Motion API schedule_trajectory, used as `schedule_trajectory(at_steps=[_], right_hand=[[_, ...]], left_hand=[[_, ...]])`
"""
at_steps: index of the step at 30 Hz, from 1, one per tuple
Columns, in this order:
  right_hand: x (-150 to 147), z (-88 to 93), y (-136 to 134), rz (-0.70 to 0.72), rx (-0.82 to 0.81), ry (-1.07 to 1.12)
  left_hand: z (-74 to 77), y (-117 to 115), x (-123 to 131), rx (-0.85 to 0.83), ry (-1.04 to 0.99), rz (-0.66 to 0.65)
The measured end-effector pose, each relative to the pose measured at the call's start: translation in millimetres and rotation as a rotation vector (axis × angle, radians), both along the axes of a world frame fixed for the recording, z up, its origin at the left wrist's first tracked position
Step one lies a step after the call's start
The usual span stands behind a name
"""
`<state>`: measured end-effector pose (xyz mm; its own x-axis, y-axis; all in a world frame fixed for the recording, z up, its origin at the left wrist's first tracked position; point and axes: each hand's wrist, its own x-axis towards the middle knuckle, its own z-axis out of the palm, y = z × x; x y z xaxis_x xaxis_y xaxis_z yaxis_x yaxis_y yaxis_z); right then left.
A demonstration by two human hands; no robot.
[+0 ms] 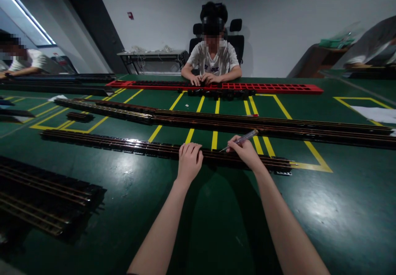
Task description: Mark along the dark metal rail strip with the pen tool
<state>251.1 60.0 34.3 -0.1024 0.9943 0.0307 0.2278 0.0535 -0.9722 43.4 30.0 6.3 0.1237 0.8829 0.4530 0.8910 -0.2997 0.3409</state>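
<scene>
A long dark strip (pixel 105 143) with thin metal rods along it lies across the green table in front of me. My left hand (pixel 189 159) rests on the strip near its middle, fingers bent over it and close together; whether it grips the strip is hard to tell. To its right, my right hand (pixel 244 150) is closed round a slim screwdriver-like tool (pixel 246 136). The tool slants down to the left, its thin tip at the strip's upper edge. Rod ends stick out at the strip's right end.
Beyond lie longer dark strips (pixel 278 128) and a short dark piece (pixel 79 117). More strips (pixel 46 184) are stacked at the left. Across the table (pixel 139 196), a person (pixel 213 60) works at a red frame (pixel 278 88). Others sit at both sides.
</scene>
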Motion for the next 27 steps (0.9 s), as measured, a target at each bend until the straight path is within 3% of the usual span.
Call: schedule_trajectory(at_steps=[16, 27], right_hand=[[-1.5, -0.7, -0.1, -0.044, 0.044, -0.071], [-1.9, -1.6, -1.0, -0.038, 0.07, -0.117]], left_hand=[[-3.9, -2.9, 4.9, 0.099, 0.196, -0.156], [-4.4, -2.1, 6.8, 0.068, 0.218, -0.119]])
